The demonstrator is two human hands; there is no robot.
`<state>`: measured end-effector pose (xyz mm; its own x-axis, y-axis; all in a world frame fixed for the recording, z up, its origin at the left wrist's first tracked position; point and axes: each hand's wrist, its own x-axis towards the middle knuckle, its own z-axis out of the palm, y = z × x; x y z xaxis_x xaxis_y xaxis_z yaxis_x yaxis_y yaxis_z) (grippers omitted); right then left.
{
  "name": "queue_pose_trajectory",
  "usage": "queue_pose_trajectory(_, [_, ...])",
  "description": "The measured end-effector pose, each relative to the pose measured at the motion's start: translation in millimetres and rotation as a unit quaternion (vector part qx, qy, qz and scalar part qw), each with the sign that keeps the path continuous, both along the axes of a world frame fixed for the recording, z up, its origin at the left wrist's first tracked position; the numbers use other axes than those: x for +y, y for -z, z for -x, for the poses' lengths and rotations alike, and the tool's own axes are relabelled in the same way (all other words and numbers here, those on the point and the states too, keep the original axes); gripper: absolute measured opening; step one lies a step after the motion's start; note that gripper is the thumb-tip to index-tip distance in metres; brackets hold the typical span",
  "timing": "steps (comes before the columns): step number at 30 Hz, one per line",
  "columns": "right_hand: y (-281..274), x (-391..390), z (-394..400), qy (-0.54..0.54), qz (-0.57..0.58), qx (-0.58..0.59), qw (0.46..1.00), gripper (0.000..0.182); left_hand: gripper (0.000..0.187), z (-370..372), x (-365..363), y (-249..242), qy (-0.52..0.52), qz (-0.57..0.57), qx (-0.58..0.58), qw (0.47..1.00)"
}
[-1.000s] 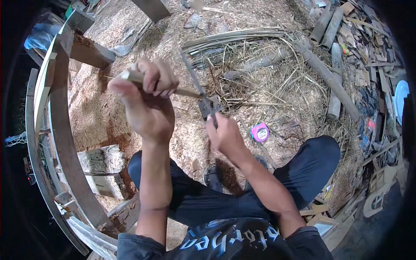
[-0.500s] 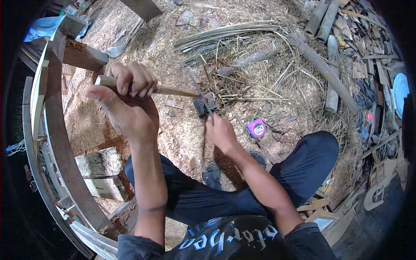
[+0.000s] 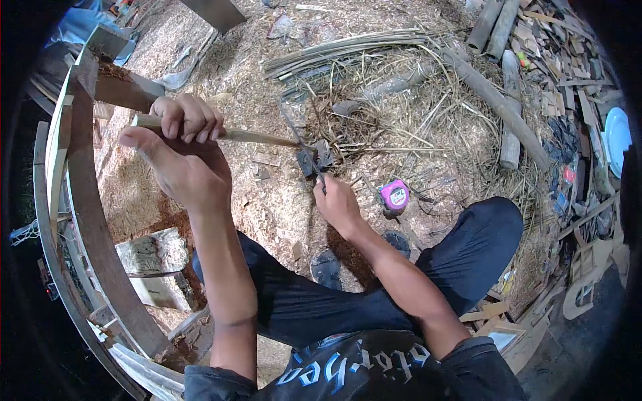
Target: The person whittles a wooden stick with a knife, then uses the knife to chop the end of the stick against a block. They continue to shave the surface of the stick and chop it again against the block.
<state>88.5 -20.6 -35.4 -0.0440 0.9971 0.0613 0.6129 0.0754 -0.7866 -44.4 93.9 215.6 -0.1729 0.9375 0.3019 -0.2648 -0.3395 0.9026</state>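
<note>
A pale wooden stick (image 3: 261, 138) runs from my left hand (image 3: 184, 154) toward a dark block (image 3: 309, 162) on the shavings. My left fingers wrap round its thick end, with the thumb stretched out to the side. Its thin tip is at the block. My right hand (image 3: 336, 204) is closed on the near end of a long thin metal tool (image 3: 294, 127), which crosses the stick's tip beside the block. A pink tape measure (image 3: 394, 194) lies to the right of my right hand.
Thin strips (image 3: 348, 50) and straw lie ahead, with logs (image 3: 498, 103) at the right. A curved wooden frame (image 3: 90, 200) stands at the left, near split wood blocks (image 3: 157, 267). Wood scraps and a blue basin (image 3: 616, 136) are at the far right.
My left hand and the stick's thick end have moved slightly left. The metal tool's far end has shifted a little left and up. My right hand has barely moved.
</note>
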Motion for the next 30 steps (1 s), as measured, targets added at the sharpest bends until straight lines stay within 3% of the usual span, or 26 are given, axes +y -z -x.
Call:
queue_pose_trajectory(1, [-13, 1, -5, 0.009, 0.281, 0.082, 0.956, 0.031, 0.063, -1, 0, 0, 0.0, 0.001, 0.0, 1.0])
queue_pose_trajectory(4, [19, -13, -18, 0.026, 0.247, 0.035, 0.968, 0.033, 0.063, -2, 1, 0, -0.003, 0.004, 0.005, 1.0])
queue_pose_trajectory(5, [27, -13, -11, 0.041, 0.284, 0.06, 0.956, 0.034, 0.063, -2, 3, 1, 0.01, -0.002, -0.001, 1.0])
queue_pose_trajectory(9, [7, -12, -7, 0.039, 0.228, 0.069, 0.97, 0.036, 0.059, 6, 3, 1, -0.007, 0.003, -0.025, 1.0])
queue_pose_trajectory(11, [32, -20, -11, 0.03, 0.238, 0.041, 0.97, 0.036, 0.058, 7, 4, 3, -0.014, -0.009, -0.026, 1.0])
queue_pose_trajectory(14, [22, -10, -5, 0.025, 0.255, 0.014, 0.967, 0.031, 0.056, 10, 4, 9, -0.006, -0.019, -0.029, 0.999])
queue_pose_trajectory(16, [-42, 10, 2, 0.027, 0.298, 0.122, 0.946, 0.026, 0.055, 10, 3, 11, 0.001, -0.019, -0.031, 0.999])
queue_pose_trajectory(18, [-90, 16, 6, -0.031, 0.119, 0.17, 0.978, 0.022, 0.057, 6, 0, 9, -0.046, -0.021, -0.009, 0.999])
queue_pose_trajectory(20, [-72, 13, 21, 0.03, -0.177, 0.097, 0.979, 0.021, 0.057, 7, -1, 10, -0.039, -0.019, 0.001, 0.999])
queue_pose_trajectory(21, [-61, 8, 18, 0.031, -0.175, 0.097, 0.979, 0.021, 0.056, 8, -2, 9, -0.033, -0.026, 0.009, 0.999])
queue_pose_trajectory(22, [-52, 5, 12, 0.029, 0.032, 0.141, 0.989, 0.021, 0.056, 8, -1, 9, -0.033, -0.029, 0.01, 0.999])
queue_pose_trajectory(23, [-44, 2, 10, 0.023, 0.237, 0.178, 0.955, 0.022, 0.056, 9, -2, 9, -0.046, -0.023, 0.009, 0.999])
queue_pose_trajectory(24, [-48, 2, 10, 0.021, 0.236, 0.178, 0.955, 0.022, 0.056, 10, -2, 9, -0.059, -0.017, 0.009, 0.998])
queue_pose_trajectory(27, [-57, 1, 7, -0.041, 0.002, 0.067, 0.997, 0.019, 0.055, 17, 1, 10, -0.048, -0.026, -0.009, 0.998])
queue_pose_trajectory(28, [-56, -1, 7, -0.044, 0.004, 0.068, 0.997, 0.019, 0.055, 17, -1, 11, -0.05, -0.024, -0.009, 0.998])
queue_pose_trajectory(30, [-54, -1, 7, -0.018, 0.205, 0.126, 0.97, 0.02, 0.055, 13, -3, 8, -0.039, -0.028, 0.008, 0.999])
